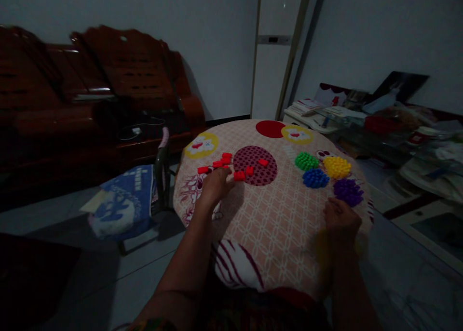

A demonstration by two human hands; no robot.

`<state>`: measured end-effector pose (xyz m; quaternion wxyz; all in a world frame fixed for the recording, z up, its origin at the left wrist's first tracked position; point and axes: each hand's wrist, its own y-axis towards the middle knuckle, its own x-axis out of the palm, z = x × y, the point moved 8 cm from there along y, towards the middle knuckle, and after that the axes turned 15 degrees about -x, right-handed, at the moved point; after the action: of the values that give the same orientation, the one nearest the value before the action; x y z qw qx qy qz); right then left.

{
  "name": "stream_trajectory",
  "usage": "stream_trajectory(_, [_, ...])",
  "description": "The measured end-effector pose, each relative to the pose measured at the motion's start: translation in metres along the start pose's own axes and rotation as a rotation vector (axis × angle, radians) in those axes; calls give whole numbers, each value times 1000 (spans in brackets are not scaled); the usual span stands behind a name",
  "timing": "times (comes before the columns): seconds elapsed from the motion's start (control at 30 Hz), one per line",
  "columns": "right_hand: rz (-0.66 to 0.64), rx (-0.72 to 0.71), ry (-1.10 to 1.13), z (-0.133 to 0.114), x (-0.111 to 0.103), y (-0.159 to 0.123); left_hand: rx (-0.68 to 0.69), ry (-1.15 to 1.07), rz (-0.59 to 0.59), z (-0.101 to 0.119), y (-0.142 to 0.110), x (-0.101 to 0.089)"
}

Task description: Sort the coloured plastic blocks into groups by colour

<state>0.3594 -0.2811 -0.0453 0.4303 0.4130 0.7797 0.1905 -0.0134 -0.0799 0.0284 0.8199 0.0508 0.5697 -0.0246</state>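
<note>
Several small red plastic pieces (239, 176) lie scattered on the left and middle of a round, cloth-covered table (278, 210). My left hand (216, 189) reaches in over them, palm down, with thumb and fingers apart. One red piece (224, 166) shows just past its fingertips; whether they touch it is unclear. My right hand (342, 221) is closed with curled fingers at the table's right side, just in front of a purple pile (347, 191). Anything inside that hand is hidden. Blue (315, 178), green (306, 161) and yellow (336, 167) piles of small pieces sit beyond it.
Faint white pieces (289, 151) lie left of the green pile. A chair with a blue cloth (126, 201) stands left of the table. Wooden seating (126, 75) lines the back wall. At right is a cluttered glass-topped stand (383, 133). A tall white cabinet unit (273, 71) stands behind.
</note>
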Motion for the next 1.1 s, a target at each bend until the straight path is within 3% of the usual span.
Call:
stream_trajectory(0.13, [32, 4, -2, -2, -4, 0, -95, 104, -146, -41, 2, 5])
stream_trajectory(0.23, [29, 1, -2, -3, -4, 0, -73, 71, -160, -40, 1, 16])
stream_trajectory(0.33, [34, 63, 73, -7, -2, 0, 19, -89, -162, -14, -6, 26])
stream_trajectory(0.43, [-5, 208, 294, -26, 8, -6, 213, -410, -316, 35, -27, 41])
stream_trajectory(0.57, [-339, 262, 695, -87, 45, -20, 369, -738, -560, 92, -65, 60])
stream_trajectory(0.63, [-457, 223, 821, -114, 56, -26, 391, -800, -610, 106, -76, 68])
stream_trajectory(0.73, [-473, 229, 891, -124, 59, -28, 385, -846, -651, 112, -82, 74])
stream_trajectory(0.8, [-418, 236, 869, -113, 53, -22, 363, -865, -658, 109, -80, 76])
stream_trajectory(0.87, [-259, 252, 783, -87, 34, -10, 338, -881, -642, 105, -76, 75])
stream_trajectory(1.03, [315, 299, 381, 6, -50, 14, 265, -917, -657, 99, -74, 82])
stream_trajectory(1.1, [376, 236, 165, 30, -75, 24, 248, -920, -666, 99, -76, 84])
